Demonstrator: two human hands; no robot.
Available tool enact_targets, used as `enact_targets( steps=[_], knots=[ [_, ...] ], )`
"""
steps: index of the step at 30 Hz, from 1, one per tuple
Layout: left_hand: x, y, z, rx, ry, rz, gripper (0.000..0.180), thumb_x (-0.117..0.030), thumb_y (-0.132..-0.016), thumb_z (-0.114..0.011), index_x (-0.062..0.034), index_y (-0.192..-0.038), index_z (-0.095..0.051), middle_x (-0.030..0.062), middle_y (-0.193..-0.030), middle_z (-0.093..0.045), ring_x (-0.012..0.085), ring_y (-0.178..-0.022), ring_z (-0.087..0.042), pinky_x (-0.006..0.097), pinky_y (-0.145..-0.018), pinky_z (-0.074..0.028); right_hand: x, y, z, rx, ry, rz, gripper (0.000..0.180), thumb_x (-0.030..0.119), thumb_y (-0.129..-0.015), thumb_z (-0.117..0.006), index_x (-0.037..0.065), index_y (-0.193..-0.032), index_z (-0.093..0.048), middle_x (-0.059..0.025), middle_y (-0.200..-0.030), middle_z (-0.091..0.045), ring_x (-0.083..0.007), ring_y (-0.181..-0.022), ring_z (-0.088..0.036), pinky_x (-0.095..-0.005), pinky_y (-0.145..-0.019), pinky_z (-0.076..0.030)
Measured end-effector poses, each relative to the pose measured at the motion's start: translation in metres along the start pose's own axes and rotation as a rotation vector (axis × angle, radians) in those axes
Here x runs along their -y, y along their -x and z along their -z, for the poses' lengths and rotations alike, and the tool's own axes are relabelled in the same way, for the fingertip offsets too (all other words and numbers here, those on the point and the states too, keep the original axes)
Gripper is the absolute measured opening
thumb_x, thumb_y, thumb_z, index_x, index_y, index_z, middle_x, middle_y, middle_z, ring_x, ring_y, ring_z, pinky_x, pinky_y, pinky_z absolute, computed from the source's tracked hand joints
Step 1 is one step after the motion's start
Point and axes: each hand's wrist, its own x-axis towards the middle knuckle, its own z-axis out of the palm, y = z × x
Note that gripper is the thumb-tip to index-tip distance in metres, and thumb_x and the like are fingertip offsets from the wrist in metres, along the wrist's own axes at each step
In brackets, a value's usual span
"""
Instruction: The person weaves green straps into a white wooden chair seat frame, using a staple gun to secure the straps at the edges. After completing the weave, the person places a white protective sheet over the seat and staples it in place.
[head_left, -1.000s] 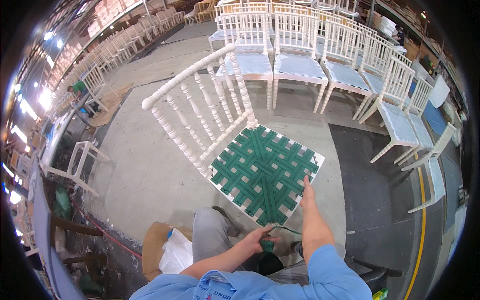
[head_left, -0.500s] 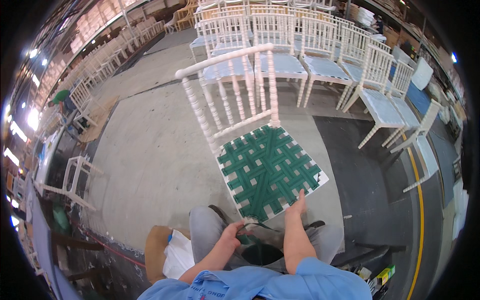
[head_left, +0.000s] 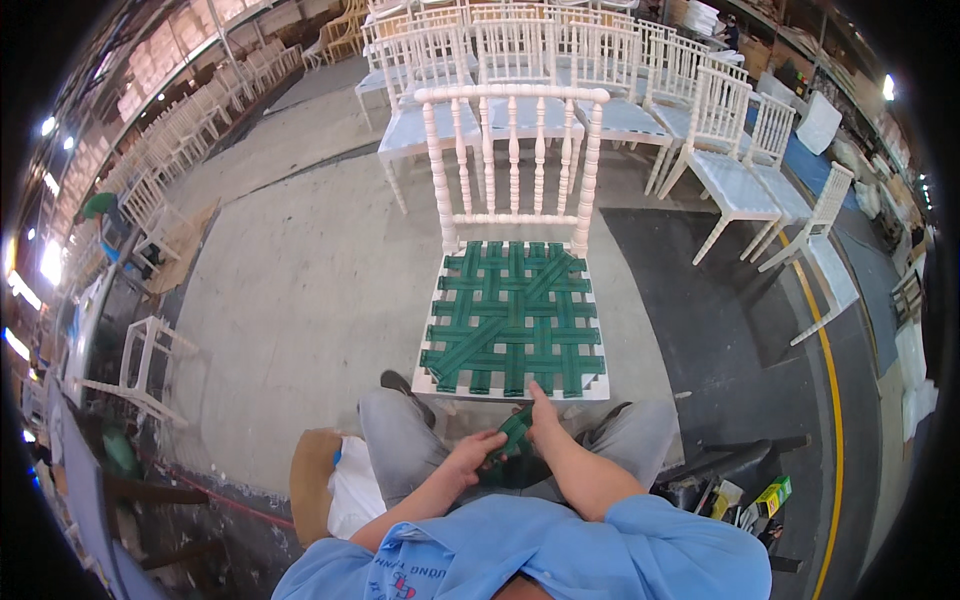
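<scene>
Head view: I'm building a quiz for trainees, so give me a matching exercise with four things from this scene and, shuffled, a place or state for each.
Things:
1. white wooden chair with green woven strap seat
2. loose green strap end
3. row of white chairs with pale seats
4. yellow floor line

Places or states:
A. painted along the floor on the right
B. held between both hands
C. directly before the knees
D. lined up behind

Pairs: 1-C, 2-B, 3-D, 4-A

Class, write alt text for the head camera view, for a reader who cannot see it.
A seated person's left hand and right hand grip a green webbing strap at the front edge of a white wooden spindle-back chair with a woven green webbing seat. Rows of white chairs stand behind on the grey concrete floor.
</scene>
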Motion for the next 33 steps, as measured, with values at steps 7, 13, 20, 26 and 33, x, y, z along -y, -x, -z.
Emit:
enact_targets(
  steps=[7,13,20,26,33],
  knots=[
    [-0.005,0.023,-0.001,0.196,-0.022,0.017,0.023,-0.021,-0.101,-0.067,-0.0036,-0.117,-0.067,0.0067,-0.093,-0.072,0.0145,-0.079,-0.069,0.031,-0.073,-0.057,0.015,0.016,0.014,0.279,0.57,-0.349,0.032,0.035,-0.096,-0.072,0.008,-0.113,-0.068,-0.0093,-0.091,-0.071,-0.0172,-0.063,-0.065,-0.0327,-0.054,-0.052],
    [-0.016,0.049,0.003,0.227,0.131,-0.079,0.028,-0.014,-0.103,-0.062,-0.0037,-0.129,-0.06,0.0144,-0.117,-0.073,0.0265,-0.101,-0.073,0.042,-0.09,-0.061,0.137,0.014,0.042,-0.423,1.147,0.821,0.049,0.041,-0.096,-0.07,-0.001,-0.121,-0.066,-0.0169,-0.118,-0.071,-0.0276,-0.107,-0.07,-0.0401,-0.087,-0.055],
    [-0.026,0.055,-0.021,0.361,0.177,-0.112,0.041,-0.011,-0.103,-0.059,-0.0071,-0.143,-0.049,0.0161,-0.133,-0.067,0.0315,-0.114,-0.07,0.048,-0.099,-0.058,0.123,-0.044,0.074,0.038,0.548,0.311,0.075,0.059,-0.106,-0.045,0.0,-0.151,-0.047,-0.0202,-0.148,-0.055,-0.0301,-0.131,-0.055,-0.0404,-0.111,-0.042],
    [-0.047,0.049,-0.053,0.514,0.156,-0.088,0.05,-0.011,-0.105,-0.057,-0.0109,-0.152,-0.042,0.0127,-0.141,-0.062,0.0344,-0.12,-0.067,0.049,-0.102,-0.056,0.133,-0.043,0.108,-0.034,0.503,0.245,0.076,0.061,-0.106,-0.042,-0.002,-0.149,-0.048,-0.0179,-0.149,-0.055,-0.03,-0.132,-0.056,-0.0425,-0.109,-0.043],
    [-0.069,0.03,-0.072,0.415,0.282,-0.174,0.055,-0.011,-0.106,-0.055,-0.0172,-0.157,-0.037,0.0074,-0.148,-0.057,0.0339,-0.123,-0.065,0.049,-0.101,-0.056,0.132,0.048,0.063,0.054,1.003,0.756,0.054,0.042,-0.109,-0.049,0.0,-0.143,-0.054,-0.0112,-0.124,-0.067,-0.0233,-0.112,-0.063,-0.0408,-0.098,-0.05]
  ],
)
